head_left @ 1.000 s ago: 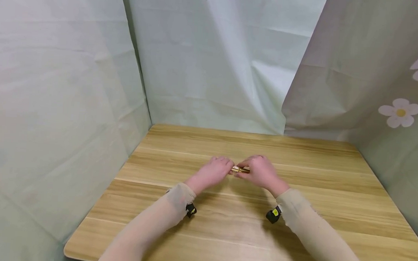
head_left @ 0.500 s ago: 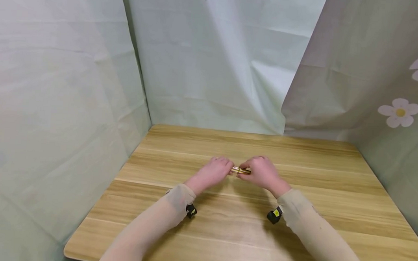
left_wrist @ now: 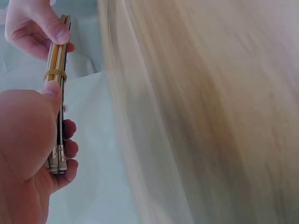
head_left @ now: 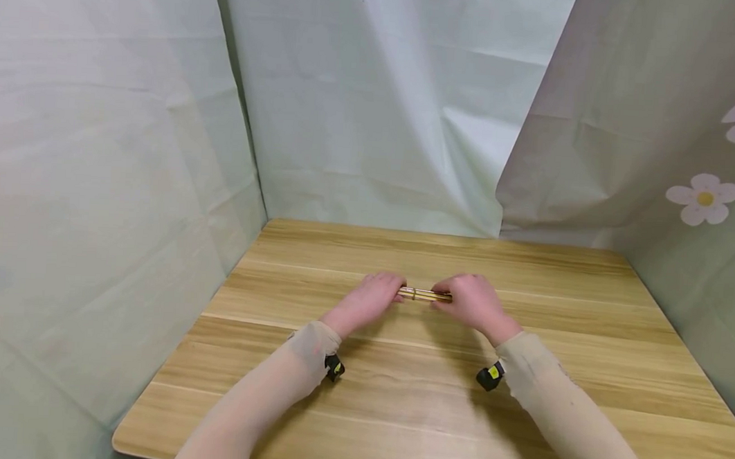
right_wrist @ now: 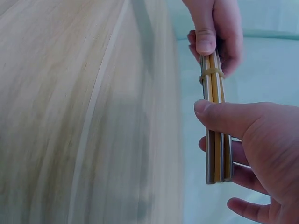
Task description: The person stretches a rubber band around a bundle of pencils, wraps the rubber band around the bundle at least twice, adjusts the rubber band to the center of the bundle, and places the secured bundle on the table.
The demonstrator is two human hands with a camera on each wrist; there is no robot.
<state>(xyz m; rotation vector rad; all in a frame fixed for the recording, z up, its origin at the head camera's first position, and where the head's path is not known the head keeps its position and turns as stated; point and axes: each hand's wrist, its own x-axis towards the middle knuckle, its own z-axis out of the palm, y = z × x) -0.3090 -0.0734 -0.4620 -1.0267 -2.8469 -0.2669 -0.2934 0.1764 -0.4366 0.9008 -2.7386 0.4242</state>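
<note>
A bundle of pencils, striped yellow, silver and dark, is held level above the table between both hands. A tan rubber band circles it between the two grips. My left hand grips one end, thumb along the top and fingers curled beneath. Metal ferrules and erasers show at that end in the left wrist view. My right hand pinches the other part between thumb and fingers. The plain pencil ends stick out past its thumb in the right wrist view.
Beneath the hands lies a wood-grain table. Pale cloth hangs behind and at both sides, with white flowers printed on the right. A small black camera sits at the right wrist, another at the left.
My hands have drawn apart, the right going right and the left slightly left. More of the pencil bundle shows between them, and the rubber band is plainly visible.
</note>
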